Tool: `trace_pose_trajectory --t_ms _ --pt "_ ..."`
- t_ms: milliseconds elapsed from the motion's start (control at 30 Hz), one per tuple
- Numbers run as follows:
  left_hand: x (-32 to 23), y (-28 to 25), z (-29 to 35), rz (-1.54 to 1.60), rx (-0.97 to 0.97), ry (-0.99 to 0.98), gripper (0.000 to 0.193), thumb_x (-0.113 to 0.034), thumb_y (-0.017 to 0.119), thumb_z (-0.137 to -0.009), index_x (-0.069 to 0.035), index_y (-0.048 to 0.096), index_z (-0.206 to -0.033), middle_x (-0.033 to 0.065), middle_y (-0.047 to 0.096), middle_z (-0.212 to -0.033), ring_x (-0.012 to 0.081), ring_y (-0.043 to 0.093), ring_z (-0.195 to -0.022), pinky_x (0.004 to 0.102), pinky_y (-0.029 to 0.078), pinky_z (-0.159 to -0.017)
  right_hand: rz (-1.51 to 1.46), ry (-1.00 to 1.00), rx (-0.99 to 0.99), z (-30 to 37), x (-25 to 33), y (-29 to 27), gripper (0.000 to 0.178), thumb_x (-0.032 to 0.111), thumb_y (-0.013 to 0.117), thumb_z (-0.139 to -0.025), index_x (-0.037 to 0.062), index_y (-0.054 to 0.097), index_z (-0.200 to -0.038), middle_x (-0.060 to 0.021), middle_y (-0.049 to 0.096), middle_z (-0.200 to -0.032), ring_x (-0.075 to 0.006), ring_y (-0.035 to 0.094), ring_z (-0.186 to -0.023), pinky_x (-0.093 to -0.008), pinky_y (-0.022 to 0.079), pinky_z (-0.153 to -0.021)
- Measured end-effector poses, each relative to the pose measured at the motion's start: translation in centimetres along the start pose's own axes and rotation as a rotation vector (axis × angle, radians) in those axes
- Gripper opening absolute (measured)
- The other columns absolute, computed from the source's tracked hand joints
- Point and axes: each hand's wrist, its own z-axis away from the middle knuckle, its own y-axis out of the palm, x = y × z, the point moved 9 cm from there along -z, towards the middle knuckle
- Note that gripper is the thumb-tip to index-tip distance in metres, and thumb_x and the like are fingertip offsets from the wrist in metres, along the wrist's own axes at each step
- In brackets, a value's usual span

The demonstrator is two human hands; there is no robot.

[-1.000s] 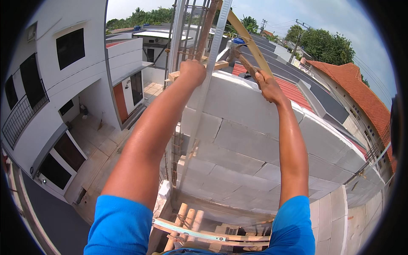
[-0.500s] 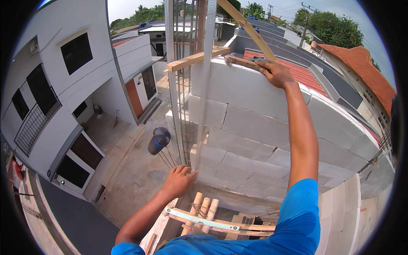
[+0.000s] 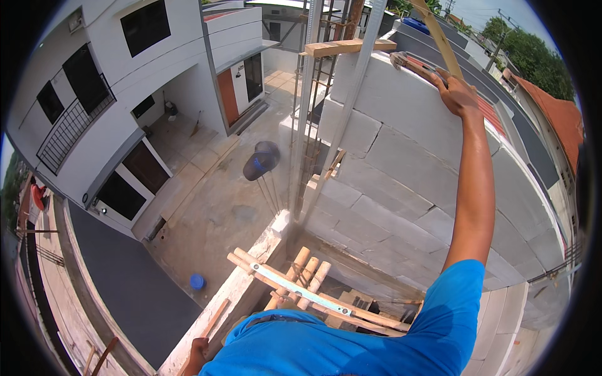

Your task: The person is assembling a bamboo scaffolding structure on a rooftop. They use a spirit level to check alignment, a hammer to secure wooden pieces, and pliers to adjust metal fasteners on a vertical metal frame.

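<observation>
My right hand [image 3: 459, 95] is on top of the grey block wall [image 3: 401, 150], closed over the handle of a hammer [image 3: 414, 64]. The hammer lies along the wall's top edge, its head pointing left. At the lower left my left hand [image 3: 198, 355] is closed around the lower end of a thin wooden stick [image 3: 217, 318], partly hidden by my shirt. That stick rests along the pale concrete beam [image 3: 254, 258]. A pale spirit level [image 3: 301, 291] lies across timber strips and bamboo poles [image 3: 307, 271] just in front of me.
Upright metal channels [image 3: 351, 100] and rebar stand at the wall's left end, with a wooden batten [image 3: 335, 47] across them. A dark cap [image 3: 260, 164] hangs on rebar tips. Far below, a blue bucket [image 3: 197, 282] stands in the yard beside a white house [image 3: 188, 69].
My left hand has left the metal channel's foot and come back to the wooden stick on the beam. My right hand stays at the hammer. The view has swung left and down.
</observation>
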Motion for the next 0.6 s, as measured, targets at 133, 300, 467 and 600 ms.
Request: trace_pose_trajectory --t_ms 133,300,467,600 --pt "-0.7 -0.2 -1.8 0.301 -0.300 0.022 0.045 -0.039 0.061 -0.103 -0.002 0.076 -0.123 0.0293 0.074 -0.116 0.0420 0.071 -0.117 0.0461 0.054 -0.102 -0.047 -0.039 -0.241 1.5 2.1 -3.4 0.056 0.056 0.048 -0.107 0.0183 0.064 -0.146 -0.0187 0.070 -0.135 -0.0331 0.063 -0.131 -0.0517 0.047 -0.110" --pt "-5.0 -0.4 -6.1 0.384 -0.278 0.157 0.049 -0.044 0.063 -0.102 -0.006 0.074 -0.131 0.0249 0.073 -0.126 0.0409 0.067 -0.125 0.0438 0.052 -0.108 -0.608 -0.375 -0.250 4.0 14.9 -4.5 0.046 0.033 0.075 -0.095 0.0096 0.070 -0.134 -0.0169 0.075 -0.120 -0.0327 0.072 -0.112 -0.0417 0.057 -0.094" --pt "-10.0 -6.6 -5.1 0.329 -0.331 0.277 0.049 -0.041 0.065 -0.102 -0.006 0.072 -0.135 0.0268 0.074 -0.123 0.0378 0.072 -0.118 0.0432 0.054 -0.103 -0.879 -0.364 -0.331 1.0 23.6 -5.7 0.065 0.043 0.077 -0.095 0.0026 0.061 -0.143 -0.0200 0.074 -0.126 -0.0319 0.071 -0.119 -0.0412 0.055 -0.102" --pt "-5.7 -7.3 -5.8 0.642 -0.417 0.248 0.046 -0.034 0.066 -0.103 -0.002 0.070 -0.136 0.0265 0.075 -0.121 0.0327 0.074 -0.114 0.0394 0.056 -0.099 -1.019 -0.236 -0.205 -6.1 26.7 -4.7 0.091 0.056 0.081 -0.088 -0.0095 0.055 -0.145 -0.0246 0.072 -0.128 -0.0335 0.070 -0.121 -0.0416 0.054 -0.104"
